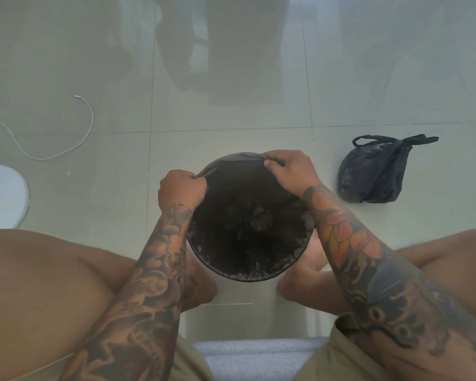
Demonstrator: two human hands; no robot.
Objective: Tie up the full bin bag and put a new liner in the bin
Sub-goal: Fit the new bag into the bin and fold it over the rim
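Head view, looking down between my knees: well to the left of my left hand, a white round base [3,195] sat at the frame's edge, with a thin white cable [87,133] curling across the tiled floor [231,114] beyond it. My left hand [182,189] was closed on the black liner [248,224] at the left of the bin's rim, fingers bunched around a fold of plastic. Between my hands stood the round black bin [254,277], its new liner already hanging down inside and lapped over the near rim. My right hand [289,171] gripped the liner's edge at the far right of the rim, pinching it tight against the top. To the right of that hand, apart from the bin, the full bin bag [374,174] lay on the floor, its handles knotted.
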